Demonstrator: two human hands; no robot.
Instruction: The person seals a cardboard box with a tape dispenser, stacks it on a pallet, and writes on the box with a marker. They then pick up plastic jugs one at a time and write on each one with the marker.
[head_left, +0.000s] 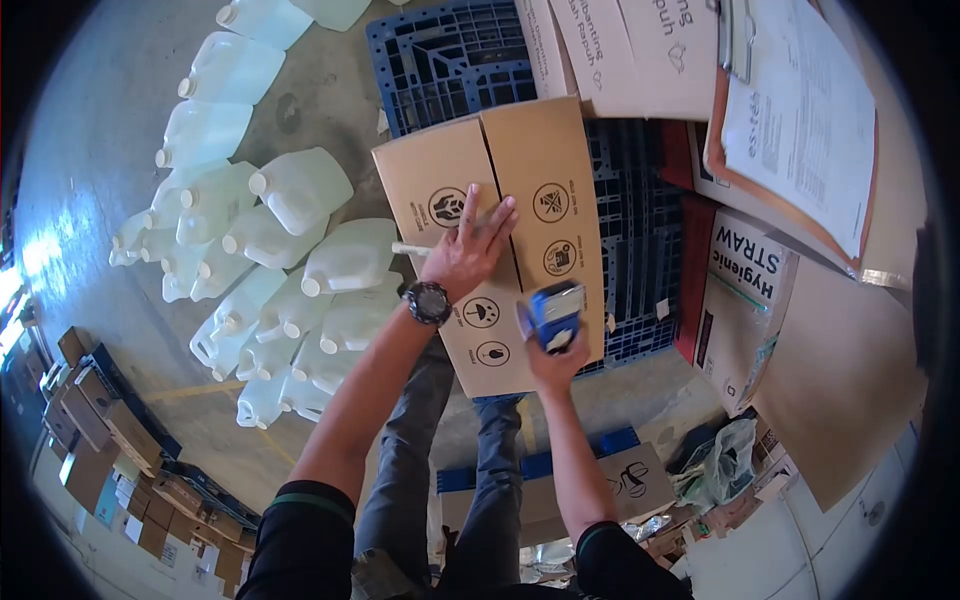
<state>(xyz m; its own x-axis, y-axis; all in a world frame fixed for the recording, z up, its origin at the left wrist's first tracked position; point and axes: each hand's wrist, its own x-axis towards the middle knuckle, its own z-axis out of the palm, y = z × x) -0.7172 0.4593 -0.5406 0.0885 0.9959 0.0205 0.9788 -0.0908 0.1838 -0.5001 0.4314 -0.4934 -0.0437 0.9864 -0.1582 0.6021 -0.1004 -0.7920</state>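
A brown cardboard box (545,135) lies in front of me with its top flaps meeting along a centre seam. Printed handling symbols run across both flaps. My left hand (465,250) rests flat on it, fingers stretched out near the seam and a black watch on the wrist. From under that palm pokes a pale, stick-like thing (408,249). In my right hand (558,365) is a blue tape dispenser (558,312), gripped over the lower part of the seam and slightly blurred.
Translucent jerrycans (235,70) crowd the floor on the left. Beneath and behind the box is a blue plastic pallet (450,60). A clipboard with papers (800,130) lies on cartons at right, above a straw carton (740,310). Another carton (640,480) sits beside my legs.
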